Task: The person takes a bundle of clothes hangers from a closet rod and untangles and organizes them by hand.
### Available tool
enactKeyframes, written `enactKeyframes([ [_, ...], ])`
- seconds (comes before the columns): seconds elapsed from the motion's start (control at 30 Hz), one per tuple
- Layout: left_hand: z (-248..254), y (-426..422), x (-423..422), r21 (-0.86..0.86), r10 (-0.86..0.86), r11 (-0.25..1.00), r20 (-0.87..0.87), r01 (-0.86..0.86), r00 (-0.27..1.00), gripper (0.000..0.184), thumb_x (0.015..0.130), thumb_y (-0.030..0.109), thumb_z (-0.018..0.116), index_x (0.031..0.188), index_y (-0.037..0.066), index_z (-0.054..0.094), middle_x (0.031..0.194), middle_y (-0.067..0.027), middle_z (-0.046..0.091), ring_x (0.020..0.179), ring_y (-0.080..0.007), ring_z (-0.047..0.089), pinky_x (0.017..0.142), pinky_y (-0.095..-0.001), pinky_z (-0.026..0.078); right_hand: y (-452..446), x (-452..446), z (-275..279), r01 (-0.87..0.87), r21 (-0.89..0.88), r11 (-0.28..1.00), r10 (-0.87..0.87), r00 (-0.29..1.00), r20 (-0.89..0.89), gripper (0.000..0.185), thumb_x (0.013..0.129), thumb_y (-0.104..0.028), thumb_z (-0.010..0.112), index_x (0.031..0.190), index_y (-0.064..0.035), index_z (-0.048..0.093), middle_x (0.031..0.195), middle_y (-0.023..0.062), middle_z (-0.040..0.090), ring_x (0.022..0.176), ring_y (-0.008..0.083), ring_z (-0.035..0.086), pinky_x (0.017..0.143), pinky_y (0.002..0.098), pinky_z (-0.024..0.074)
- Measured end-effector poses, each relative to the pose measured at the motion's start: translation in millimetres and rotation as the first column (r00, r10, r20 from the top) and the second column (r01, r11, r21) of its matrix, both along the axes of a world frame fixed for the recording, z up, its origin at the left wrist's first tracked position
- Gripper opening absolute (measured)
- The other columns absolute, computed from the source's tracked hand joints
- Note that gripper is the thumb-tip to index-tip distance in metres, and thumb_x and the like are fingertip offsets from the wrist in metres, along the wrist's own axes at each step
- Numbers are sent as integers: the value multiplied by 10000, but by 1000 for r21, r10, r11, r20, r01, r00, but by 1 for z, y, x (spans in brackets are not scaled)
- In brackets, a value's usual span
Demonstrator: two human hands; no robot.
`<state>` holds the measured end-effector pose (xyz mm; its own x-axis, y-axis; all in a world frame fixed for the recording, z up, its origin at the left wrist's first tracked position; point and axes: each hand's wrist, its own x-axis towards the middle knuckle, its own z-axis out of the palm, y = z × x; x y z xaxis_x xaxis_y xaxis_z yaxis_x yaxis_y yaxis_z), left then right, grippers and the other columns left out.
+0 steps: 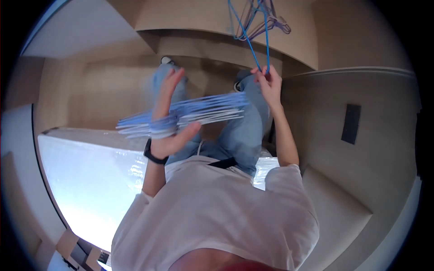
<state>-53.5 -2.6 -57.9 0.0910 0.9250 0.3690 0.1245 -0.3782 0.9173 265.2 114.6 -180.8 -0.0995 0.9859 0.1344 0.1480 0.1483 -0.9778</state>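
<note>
A bundle of blue and white clothes hangers (212,106), blurred by motion, hangs across my left hand (169,143). Their frames loop round the hand above the black wristband, with the thumb to one side and the fingers stretched out beyond them. At the upper right my right hand (270,86) pinches the lower end of a blue clothes hanger (267,43), which extends up towards the shelf. Beside its upper part are several purple hangers (275,21); whether they touch it I cannot tell.
Wooden cabinet shelving (217,18) stands in front of me. On the left lies a plastic-wrapped white mattress (90,167). To the right is a panel (384,117) with a dark rectangular plate (351,124), above a padded beige surface (334,198).
</note>
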Motion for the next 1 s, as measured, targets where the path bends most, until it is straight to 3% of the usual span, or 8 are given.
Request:
enactKeyframes([
  [0.17,10,-3,12,241,270,948,-260,-208,927,971,793,439,739,1520,-9,277,1550,-218,332,1491,-426,153,1167,-574,168,-86,-15,65,-377,139,916,265,827,497,63,893,21,576,834,3,560,846,110,700,641,192,637,608,310,507],
  [0.27,18,-13,18,126,201,977,-251,-174,947,960,795,395,758,1519,-7,271,1540,-214,350,1481,-398,209,1174,-522,195,-115,-23,60,-364,112,925,273,837,474,44,883,17,580,897,-1,618,821,111,680,645,248,635,607,322,502],
  [0.3,16,-16,21,55,158,987,-164,-151,974,933,800,367,760,1513,-1,283,1533,-206,363,1469,-379,243,1173,-498,207,-118,-25,64,-408,217,887,234,801,551,56,890,2,584,900,-16,636,759,106,661,641,268,631,598,333,496],
  [0.4,3,-19,26,-95,98,991,47,-94,994,845,820,280,760,1495,22,321,1507,-183,404,1432,-323,332,1169,-433,242,-130,-22,58,-367,125,922,255,817,518,75,904,-4,573,908,-24,645,700,105,635,599,254,617,565,332,479],
  [0.63,-8,-37,29,-214,227,955,90,-204,970,503,873,159,710,1321,53,508,1197,-90,620,1128,-200,571,995,-338,413,-151,-14,5,-148,-144,978,178,958,224,178,952,-51,577,778,-46,539,715,58,671,512,102,554,466,278,436],
  [0.77,-14,-28,18,-181,286,947,102,-265,953,671,820,240,762,1388,57,456,1397,-132,482,1330,-251,442,1087,-399,349,-151,-19,-20,-199,-202,959,210,977,32,314,972,-83,589,696,-74,440,770,70,703,503,68,555,434,233,427],
  [0.93,5,-15,13,146,310,948,-207,-284,928,721,814,255,755,1422,37,433,1411,-176,485,1381,-301,401,1150,-434,275,-134,-11,28,-334,193,923,191,830,523,87,885,11,572,838,-32,631,737,128,662,561,236,617,534,341,470],
  [1.0,6,-12,13,126,185,980,-266,-156,946,712,819,251,752,1420,33,439,1360,-184,539,1356,-306,441,1141,-430,297,-129,-5,32,-339,108,934,243,828,505,125,858,24,564,894,-41,664,731,145,641,599,281,623,568,360,477],
])
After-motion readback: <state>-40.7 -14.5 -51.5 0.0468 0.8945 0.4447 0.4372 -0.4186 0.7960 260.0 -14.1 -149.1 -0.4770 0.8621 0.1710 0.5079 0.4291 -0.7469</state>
